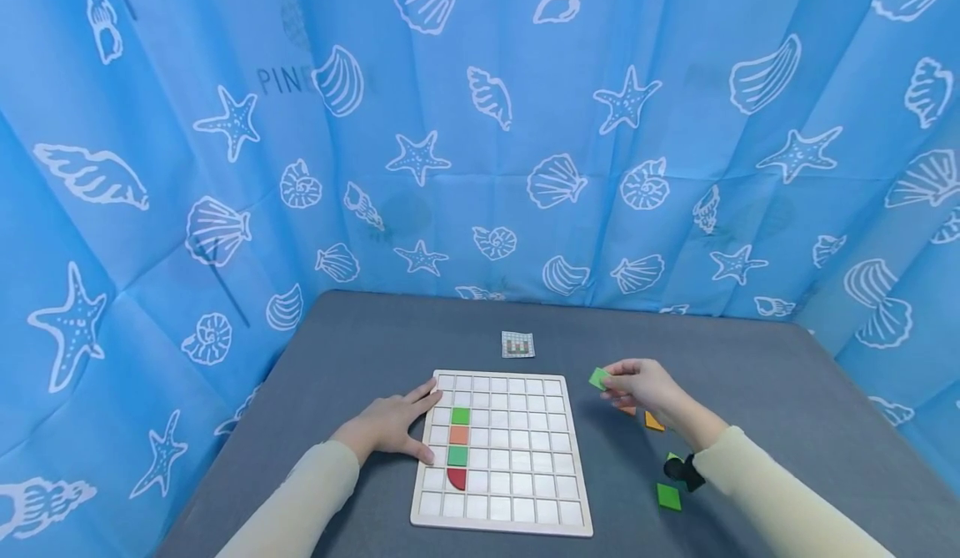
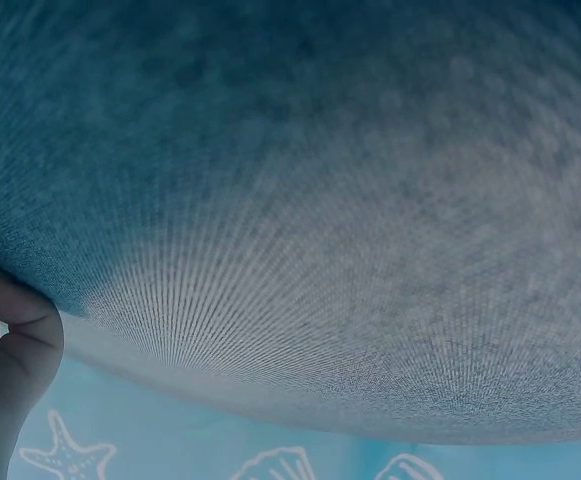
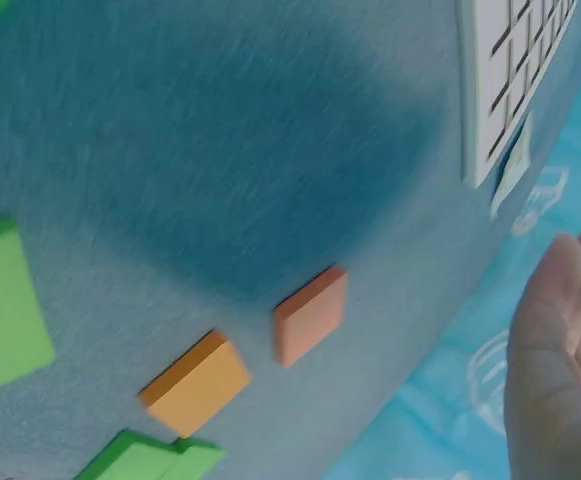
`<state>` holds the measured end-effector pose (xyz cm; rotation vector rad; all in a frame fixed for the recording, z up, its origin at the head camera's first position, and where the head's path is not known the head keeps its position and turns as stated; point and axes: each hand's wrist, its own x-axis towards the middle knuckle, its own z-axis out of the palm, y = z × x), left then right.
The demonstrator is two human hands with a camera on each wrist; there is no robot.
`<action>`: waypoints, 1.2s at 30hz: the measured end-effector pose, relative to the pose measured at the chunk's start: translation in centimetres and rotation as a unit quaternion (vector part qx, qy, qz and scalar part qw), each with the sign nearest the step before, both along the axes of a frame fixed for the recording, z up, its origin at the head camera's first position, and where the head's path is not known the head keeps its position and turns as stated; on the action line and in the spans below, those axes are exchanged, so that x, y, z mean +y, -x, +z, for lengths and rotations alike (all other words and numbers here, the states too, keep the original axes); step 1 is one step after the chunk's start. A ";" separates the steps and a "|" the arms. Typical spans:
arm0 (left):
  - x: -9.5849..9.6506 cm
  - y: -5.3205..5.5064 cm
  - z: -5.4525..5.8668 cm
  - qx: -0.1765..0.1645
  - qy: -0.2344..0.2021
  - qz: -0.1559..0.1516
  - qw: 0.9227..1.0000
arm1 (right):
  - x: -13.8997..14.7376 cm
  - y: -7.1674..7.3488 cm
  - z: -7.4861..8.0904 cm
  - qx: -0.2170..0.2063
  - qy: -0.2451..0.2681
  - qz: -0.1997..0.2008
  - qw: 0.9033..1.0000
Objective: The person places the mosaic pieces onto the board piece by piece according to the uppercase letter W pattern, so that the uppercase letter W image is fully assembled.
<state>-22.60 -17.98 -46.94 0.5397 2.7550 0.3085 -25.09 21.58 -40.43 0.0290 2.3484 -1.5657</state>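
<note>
My left hand (image 1: 392, 423) rests on the left edge of a white gridded board (image 1: 525, 449), its fingers spread over the frame. In one column of the board sit a green square tile (image 1: 461, 416), an orange tile (image 1: 459, 434), a second green tile (image 1: 457, 456) and a red quarter-round tile (image 1: 457, 479). To the right of the board, my right hand (image 1: 637, 387) pinches a light green tile (image 1: 598, 378) between thumb and fingers, above the table. The right wrist view shows part of that hand (image 3: 560, 360) but not the tile in it.
Under and beside the right arm lie loose tiles: a salmon one (image 3: 312, 315), an orange one (image 3: 196, 384) and green ones, such as a green square (image 1: 669, 497). A small pattern card (image 1: 517, 344) lies behind the board on the grey table (image 1: 405, 324). A blue shell-print curtain (image 1: 480, 149) hangs behind.
</note>
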 end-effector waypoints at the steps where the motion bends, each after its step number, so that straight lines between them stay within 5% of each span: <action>1: 0.0 0.0 -0.1 0.000 0.001 0.000 1.000 | -0.2 -0.2 0.1 0.004 0.004 0.003 1.000; 9: -0.2 0.1 -0.3 0.002 -0.003 -0.004 1.000 | -2.5 -1.7 0.1 0.028 0.029 0.004 0.999; 20: -0.2 0.2 0.0 0.002 -0.005 -0.010 1.000 | -5.7 -3.0 -0.9 0.011 0.059 0.072 0.996; 36: -0.1 -0.1 0.6 0.003 0.001 -0.010 1.000 | -10.0 -5.3 -2.8 0.025 0.032 0.085 0.996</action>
